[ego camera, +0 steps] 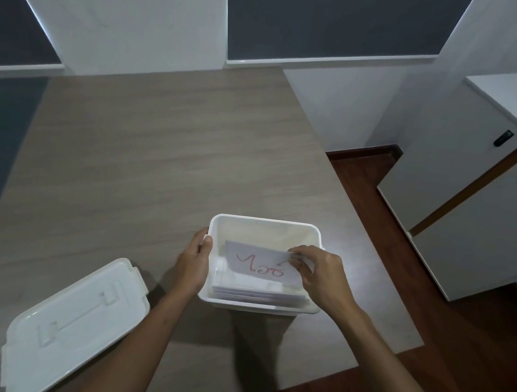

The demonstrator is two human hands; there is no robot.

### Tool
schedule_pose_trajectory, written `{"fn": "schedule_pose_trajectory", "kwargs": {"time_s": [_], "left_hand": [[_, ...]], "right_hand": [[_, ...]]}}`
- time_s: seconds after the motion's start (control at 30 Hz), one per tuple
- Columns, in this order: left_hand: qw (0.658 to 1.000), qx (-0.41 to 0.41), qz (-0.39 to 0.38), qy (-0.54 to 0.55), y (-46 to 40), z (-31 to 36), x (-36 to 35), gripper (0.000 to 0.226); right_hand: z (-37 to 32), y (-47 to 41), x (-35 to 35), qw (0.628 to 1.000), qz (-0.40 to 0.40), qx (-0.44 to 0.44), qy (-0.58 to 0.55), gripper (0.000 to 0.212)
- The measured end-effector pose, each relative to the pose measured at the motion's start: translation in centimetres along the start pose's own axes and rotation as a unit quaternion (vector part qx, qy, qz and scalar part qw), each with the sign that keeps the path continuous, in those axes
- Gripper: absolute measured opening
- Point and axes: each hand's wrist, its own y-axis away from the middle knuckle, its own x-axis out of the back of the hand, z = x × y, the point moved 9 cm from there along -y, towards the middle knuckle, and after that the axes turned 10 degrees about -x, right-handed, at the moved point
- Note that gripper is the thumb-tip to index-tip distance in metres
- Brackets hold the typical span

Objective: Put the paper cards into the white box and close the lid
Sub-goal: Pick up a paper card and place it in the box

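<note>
While the left hand clasps the left wall of the white box near the counter's front edge, the right hand pinches a red-lettered paper card inside it, above stacked cards. Off the box, the lid lies at the front left.

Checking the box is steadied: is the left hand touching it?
Touching. The head view shows the left hand wrapped against the white box's left wall, thumb over the rim.
</note>
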Motion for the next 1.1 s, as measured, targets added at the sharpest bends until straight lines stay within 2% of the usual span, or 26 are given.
{"fn": "schedule_pose_trajectory", "kwargs": {"time_s": [0.4, 0.57, 0.7, 0.83, 0.9, 1.0, 1.1], "left_hand": [[1.000, -0.016, 0.006, 0.005, 0.1, 0.5, 0.2, 0.034], [1.000, -0.016, 0.006, 0.006, 0.0, 0.4, 0.2, 0.033], [1.000, -0.010, 0.011, 0.012, -0.2, 0.0, 0.2, 0.032], [1.000, -0.022, 0.013, 0.016, -0.3, 0.0, 0.2, 0.029], [0.999, -0.026, 0.016, 0.018, -0.3, -0.1, 0.2, 0.029], [0.999, -0.026, 0.015, 0.015, -0.3, -0.1, 0.2, 0.029], [1.000, -0.023, 0.012, 0.016, -0.3, -0.2, 0.1, 0.029]], "right_hand": [[0.9, -1.2, -6.6, 0.975, -0.218, -0.008, 0.051, 0.024], [0.7, -1.2, -6.7, 0.948, -0.291, 0.047, 0.117, 0.025], [0.9, -1.4, -6.5, 0.937, -0.310, 0.052, 0.155, 0.026], [1.7, -0.6, -6.9, 0.909, -0.369, 0.036, 0.190, 0.027], [1.6, -0.5, -7.1, 0.911, -0.368, 0.034, 0.185, 0.024], [1.4, -0.8, -7.1, 0.925, -0.340, 0.018, 0.170, 0.043], [1.0, -0.5, -8.0, 0.928, -0.342, 0.022, 0.148, 0.049]]}}
